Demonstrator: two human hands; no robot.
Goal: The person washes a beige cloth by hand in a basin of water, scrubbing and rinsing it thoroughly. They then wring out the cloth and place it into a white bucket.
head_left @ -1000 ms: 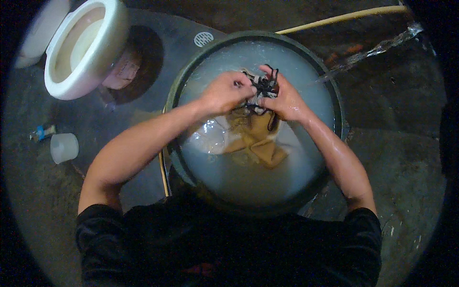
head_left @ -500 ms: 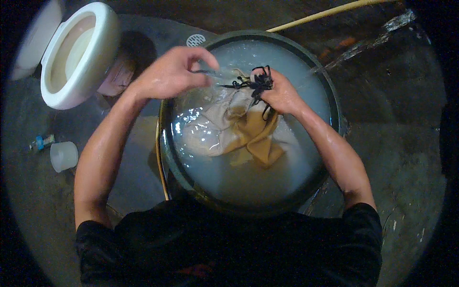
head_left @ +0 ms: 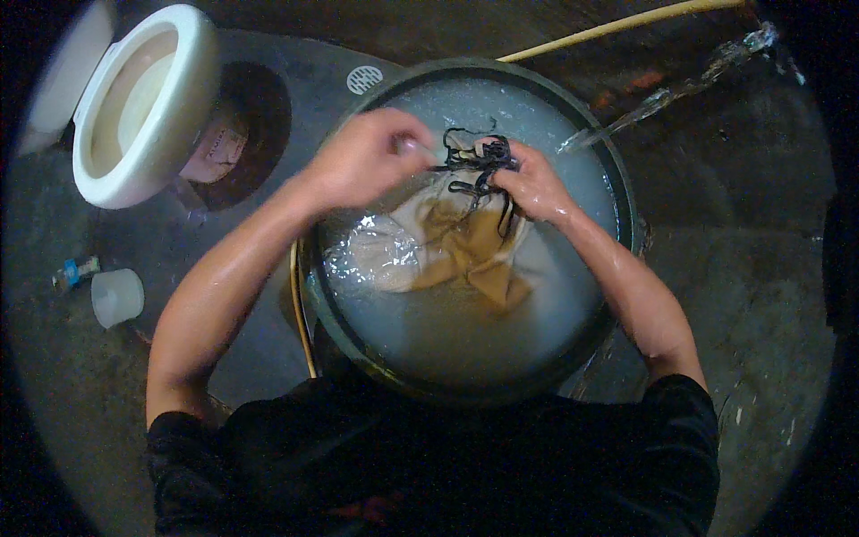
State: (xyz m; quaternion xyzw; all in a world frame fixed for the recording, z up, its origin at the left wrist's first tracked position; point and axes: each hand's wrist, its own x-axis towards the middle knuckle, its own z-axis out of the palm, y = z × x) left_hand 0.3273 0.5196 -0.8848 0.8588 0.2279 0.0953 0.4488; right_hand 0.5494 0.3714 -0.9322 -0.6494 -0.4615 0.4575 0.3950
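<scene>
Tangling was possible, I judged, if the left hand [head_left: 378, 157], its grip too blurred to tell, pulled thin black cords [head_left: 489, 159] clamped in the right hand [head_left: 535, 186].

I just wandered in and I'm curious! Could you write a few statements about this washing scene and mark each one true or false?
1. The right hand holds some black cords. True.
2. The cloth in the water is bright red all over. False: it is partly pale and partly brown.
3. A stream of water runs into the round tub from the right. True.
4. The translucent cup floats inside the tub. False: it is on the ground, to the left of the tub.
5. The person wears a black shirt. True.
</scene>
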